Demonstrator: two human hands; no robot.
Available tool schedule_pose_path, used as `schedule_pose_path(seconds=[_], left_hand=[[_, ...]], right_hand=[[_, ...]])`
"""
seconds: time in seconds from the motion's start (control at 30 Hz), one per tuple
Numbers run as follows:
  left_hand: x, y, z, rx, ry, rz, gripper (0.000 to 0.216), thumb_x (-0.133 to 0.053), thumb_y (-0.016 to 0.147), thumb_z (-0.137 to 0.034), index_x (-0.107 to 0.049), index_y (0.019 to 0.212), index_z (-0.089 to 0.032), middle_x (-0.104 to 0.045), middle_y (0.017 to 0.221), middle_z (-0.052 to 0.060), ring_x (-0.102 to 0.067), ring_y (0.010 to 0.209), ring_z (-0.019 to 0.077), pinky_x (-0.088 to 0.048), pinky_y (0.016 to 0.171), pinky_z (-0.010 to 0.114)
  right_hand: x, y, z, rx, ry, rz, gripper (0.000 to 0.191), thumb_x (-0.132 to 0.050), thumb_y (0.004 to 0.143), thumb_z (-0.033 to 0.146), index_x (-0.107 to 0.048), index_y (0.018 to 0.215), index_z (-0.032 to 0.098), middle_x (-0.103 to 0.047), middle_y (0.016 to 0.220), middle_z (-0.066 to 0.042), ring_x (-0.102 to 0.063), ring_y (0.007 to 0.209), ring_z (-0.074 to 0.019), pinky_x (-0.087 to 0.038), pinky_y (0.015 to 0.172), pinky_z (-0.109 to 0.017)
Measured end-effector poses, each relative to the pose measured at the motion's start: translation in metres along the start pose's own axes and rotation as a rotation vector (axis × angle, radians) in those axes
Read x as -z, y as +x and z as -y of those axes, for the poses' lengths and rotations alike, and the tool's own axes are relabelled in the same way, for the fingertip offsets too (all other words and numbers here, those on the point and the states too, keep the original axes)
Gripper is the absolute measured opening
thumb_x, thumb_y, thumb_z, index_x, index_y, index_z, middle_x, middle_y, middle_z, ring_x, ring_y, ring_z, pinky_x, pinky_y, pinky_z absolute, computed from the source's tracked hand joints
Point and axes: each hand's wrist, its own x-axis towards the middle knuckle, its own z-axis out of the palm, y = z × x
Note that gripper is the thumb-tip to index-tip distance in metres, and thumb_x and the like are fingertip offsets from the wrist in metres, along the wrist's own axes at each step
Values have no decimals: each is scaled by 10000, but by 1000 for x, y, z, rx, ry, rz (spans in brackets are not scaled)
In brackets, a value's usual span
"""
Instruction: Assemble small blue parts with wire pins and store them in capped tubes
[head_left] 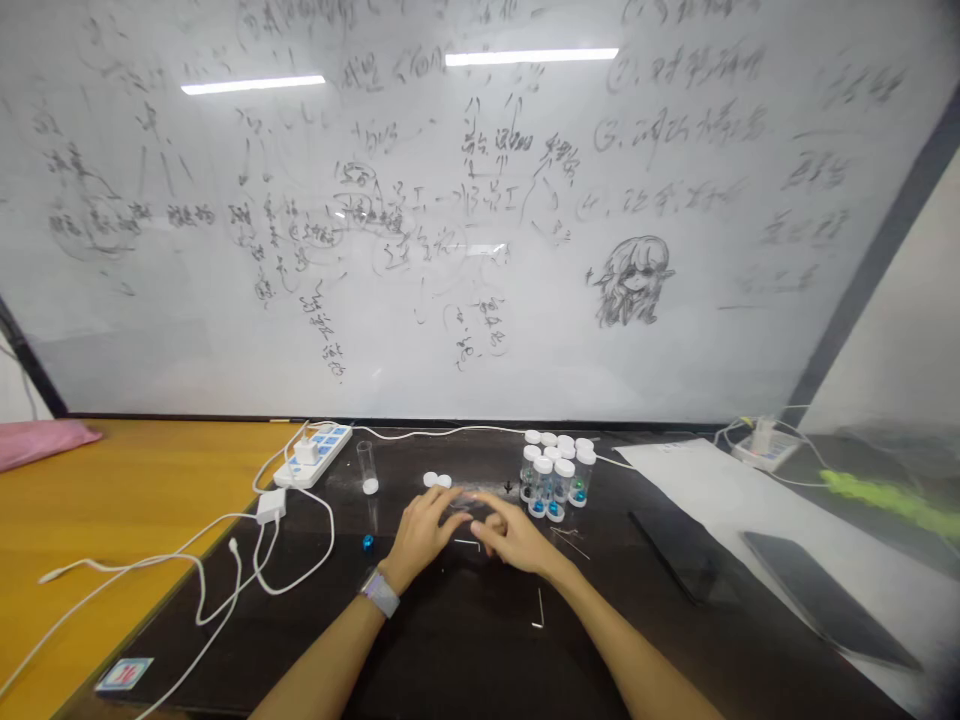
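Observation:
My left hand point(421, 532), with a pale watch band on the wrist, and my right hand point(515, 538) meet over the dark table. Their fingers curve toward each other, thumbs and index fingertips nearly touching. Something see-through seems to lie between the fingertips, but I cannot make it out. An L-shaped metal hex key point(469, 543) lies just under the hands. Nearer me rests another L-shaped piece point(539, 610). Two white caps point(437, 480) are beyond my left fingers. To the left are a shiny blue ball point(367, 543) and an upright clear tube point(367, 465) with a white bottom.
Several white-capped clear vials point(555, 480) stand clustered at the back right, some with blue balls inside. Thin metal pieces point(574, 543) lie before them. A black phone-like slab point(667, 555) and a grey tablet point(825, 595) are on the right. White cables point(202, 580) and a power strip point(322, 455) occupy the left.

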Motion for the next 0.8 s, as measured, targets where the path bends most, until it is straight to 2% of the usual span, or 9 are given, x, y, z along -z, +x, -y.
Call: schedule_pose_path(seconds=[0.07,0.13,0.3,0.37,0.47,0.53,0.63,0.7,0.8], left_hand=[[-1,1,4,43,15,-76,361,-598,911,-416,-596,1248,-287,-657,1109,52,-650,900,210,-508,845,342],[-1,1,8,67,20,-102,371,-620,897,-428,-590,1237,-284,-655,1085,41,-654,849,194,-518,827,333],[-3,0,14,54,54,-88,365,-654,872,-435,-603,1202,-289,-659,1078,34,-650,871,202,-515,831,336],[-5,0,14,39,74,-74,369,-664,864,-436,-608,1199,-291,-658,1097,34,-646,900,209,-508,845,345],[-5,-1,13,34,87,-50,378,-666,862,-440,-608,1204,-289,-657,1107,37,-640,912,213,-501,840,352],[-5,-1,15,40,89,-39,378,-662,864,-441,-610,1204,-285,-656,1113,43,-641,923,218,-499,835,355],[-6,-2,17,45,95,-29,374,-655,868,-445,-614,1203,-285,-651,1139,54,-637,991,238,-495,853,366],[-6,-2,18,45,105,-15,380,-656,865,-454,-616,1203,-286,-652,1137,55,-637,998,243,-494,858,369],[-7,-2,19,39,120,0,384,-663,857,-461,-625,1194,-283,-657,1120,51,-643,972,242,-495,842,364]], right_hand=[[2,3,-3,66,-69,-183,398,-560,919,474,-567,1216,210,-551,614,52,-511,521,-122,-436,541,-234],[1,5,-9,104,-200,-262,258,-607,896,406,-623,1064,211,-568,684,28,-528,595,-139,-451,613,-262],[-19,2,-20,122,-506,-167,59,-670,841,255,-650,877,213,-602,905,-36,-569,885,-214,-461,823,-340],[-29,-1,-20,88,-605,-129,28,-643,851,206,-637,824,199,-606,897,-56,-565,891,-231,-455,820,-348],[-37,-2,-18,87,-739,-98,101,-578,851,118,-616,781,180,-617,863,-89,-568,836,-240,-440,778,-345],[-34,-1,-17,109,-727,-137,135,-519,861,86,-599,806,179,-624,835,-85,-575,795,-232,-434,739,-331],[-22,4,-16,131,-536,-308,153,-448,925,137,-570,852,195,-631,798,-49,-594,745,-209,-437,694,-305],[-13,7,-15,151,-431,-440,153,-448,950,196,-571,859,203,-640,797,-42,-608,747,-208,-448,701,-307],[-5,9,-12,184,-408,-529,159,-472,952,241,-600,864,207,-656,805,-49,-620,755,-221,-461,715,-325]])
